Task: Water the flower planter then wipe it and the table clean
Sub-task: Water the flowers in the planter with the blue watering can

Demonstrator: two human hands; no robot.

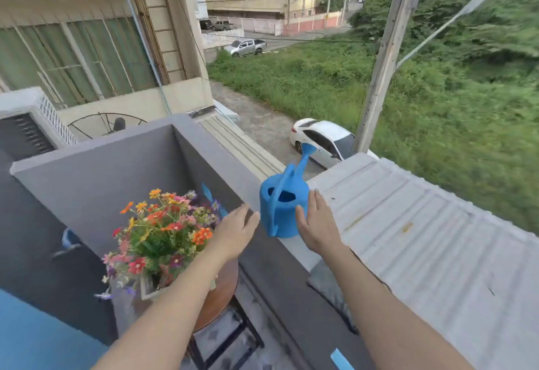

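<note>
A blue plastic watering can (284, 204) stands on the grey balcony ledge (294, 245), its spout pointing away over the street. My right hand (316, 223) lies with straight fingers against the can's right side. My left hand (236, 231) hovers open just left of the can, a small gap between them. Below my left forearm a white planter (148, 286) full of orange, red and pink flowers (163, 232) sits on a round brown table (220, 293), which my arm partly hides.
Grey balcony walls (96, 188) enclose the corner behind the flowers. A grey cloth (332, 291) hangs over the ledge near my right forearm. Beyond the ledge lies a corrugated roof (423, 238), with a white car (323, 140) on the street below. The table has a black metal frame (233, 337).
</note>
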